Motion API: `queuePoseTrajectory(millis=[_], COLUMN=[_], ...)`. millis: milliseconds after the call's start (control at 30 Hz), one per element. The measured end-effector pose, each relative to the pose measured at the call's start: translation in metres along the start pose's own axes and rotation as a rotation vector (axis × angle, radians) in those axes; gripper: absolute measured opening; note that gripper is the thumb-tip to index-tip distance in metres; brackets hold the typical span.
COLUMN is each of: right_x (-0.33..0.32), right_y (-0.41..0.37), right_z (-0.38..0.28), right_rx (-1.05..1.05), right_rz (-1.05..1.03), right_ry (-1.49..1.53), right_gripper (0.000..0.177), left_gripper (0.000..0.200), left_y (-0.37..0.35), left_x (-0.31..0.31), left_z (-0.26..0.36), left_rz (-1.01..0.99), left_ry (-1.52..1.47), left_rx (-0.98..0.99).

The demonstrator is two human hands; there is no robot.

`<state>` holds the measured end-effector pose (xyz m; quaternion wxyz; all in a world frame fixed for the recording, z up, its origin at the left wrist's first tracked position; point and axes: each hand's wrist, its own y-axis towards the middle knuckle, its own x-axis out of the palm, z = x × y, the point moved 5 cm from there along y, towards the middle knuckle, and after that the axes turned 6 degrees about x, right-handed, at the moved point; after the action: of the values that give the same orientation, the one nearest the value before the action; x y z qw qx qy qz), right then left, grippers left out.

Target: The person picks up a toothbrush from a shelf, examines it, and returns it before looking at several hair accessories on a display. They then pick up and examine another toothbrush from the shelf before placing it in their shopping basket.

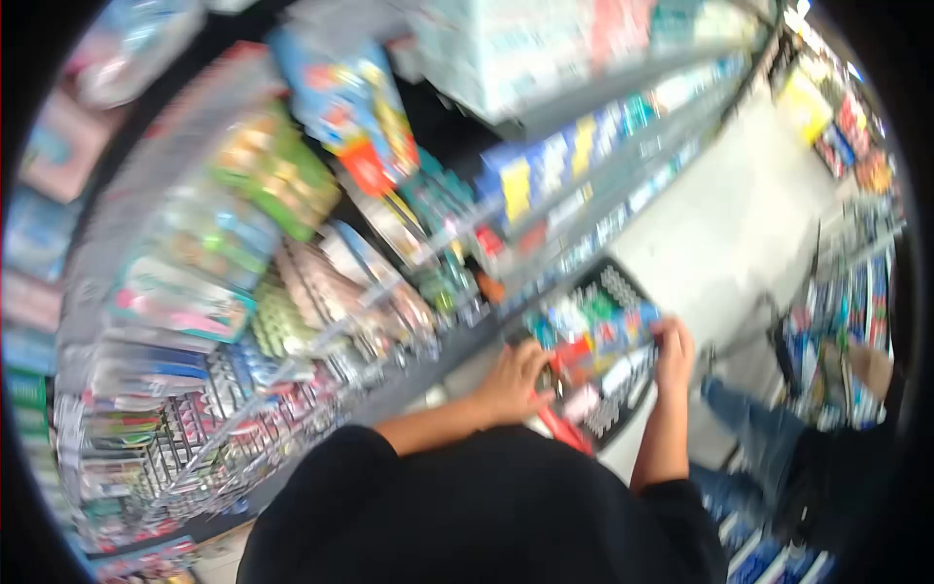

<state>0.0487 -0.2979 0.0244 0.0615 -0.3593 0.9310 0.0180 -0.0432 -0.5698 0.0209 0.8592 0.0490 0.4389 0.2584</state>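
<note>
A blue package with a red end [625, 331] lies slantwise above or on the contents of a black basket [615, 284]. At its blue end, my right hand [673, 358] is closed on the package. My left hand [513, 382] is beside the red end, at the basket's near-left side, with fingers bent and thumb apart. Blur hides whether the left fingers grip the package or only touch it. Below the left hand runs a red strip [564, 428], possibly the basket's handle. Several blurred packs, green, white and pink, sit in the basket.
Store shelves [409, 380] packed with goods run along my left and ahead. Similar blue and red packages [345, 107] hang there. A pale floor [735, 185] stretches away to the right. Another person in jeans [754, 414] is close on my right, near more stocked racks [846, 302].
</note>
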Motion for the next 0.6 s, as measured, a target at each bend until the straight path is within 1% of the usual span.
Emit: queuePoseTrajectory(millis=[33,100,133,167,200,233,300,333,433,467,500,567,600], right_x=[0.006,0.027,0.040,0.051,0.063,0.076,0.103,0.114,0.140,0.143,0.148,0.166,0.174], right_y=[-0.007,-0.022,-0.025,-0.029,-0.033,-0.036,-0.044,-0.048,-0.059,-0.056,-0.057,-0.066,-0.071], right_z=[-0.022,-0.050,-0.061,-0.072,-0.083,-0.098,-0.126,-0.138,-0.176,-0.174,-0.176,-0.182,-0.177], right_rx=[-0.016,-0.093,-0.092,-0.084,-0.075,-0.108,-0.219,-0.231,-0.310,-0.349,-0.335,-0.295,-0.221], right_rz=[0.003,0.005,-0.046,-0.095,-0.143,-0.212,-0.306,-0.342,-0.391,-0.487,-0.513,-0.571,-0.617], right_ry=[-0.028,0.155,0.180,0.202,0.225,0.194,0.161,0.156,0.157,0.132,0.187,0.289,0.422], right_gripper=[0.019,0.019,0.018,0.018,0.017,0.019,0.019,0.018,0.018,0.018,0.021,0.033,0.059], left_gripper=[0.064,0.067,0.068,0.064,0.062,0.059,0.056,0.055,0.050,0.039,0.035,0.027,0.021], left_y=[0.000,0.008,0.009,0.013,0.017,0.021,0.024,0.022,0.015,0.012,0.011,0.007,0.004], left_x=[-0.009,-0.047,-0.060,-0.073,-0.084,-0.092,-0.099,-0.100,-0.115,-0.120,-0.125,-0.142,-0.156], left_z=[-0.003,0.003,0.009,0.010,0.010,0.009,0.005,0.003,0.006,0.002,-0.002,-0.008,-0.010], left_rz=[0.047,0.141,0.173,0.185,0.149,0.111,0.100,0.091,0.139,0.233,0.253,0.294,0.394], left_ry=[-0.050,-0.070,-0.092,-0.070,-0.104,-0.135,-0.325,-0.421,-0.453,-0.422,-0.403,-0.373,-0.365], left_rx=[-0.034,-0.022,-0.021,-0.009,-0.008,-0.008,-0.028,-0.040,-0.147,-0.136,-0.145,-0.174,-0.187])
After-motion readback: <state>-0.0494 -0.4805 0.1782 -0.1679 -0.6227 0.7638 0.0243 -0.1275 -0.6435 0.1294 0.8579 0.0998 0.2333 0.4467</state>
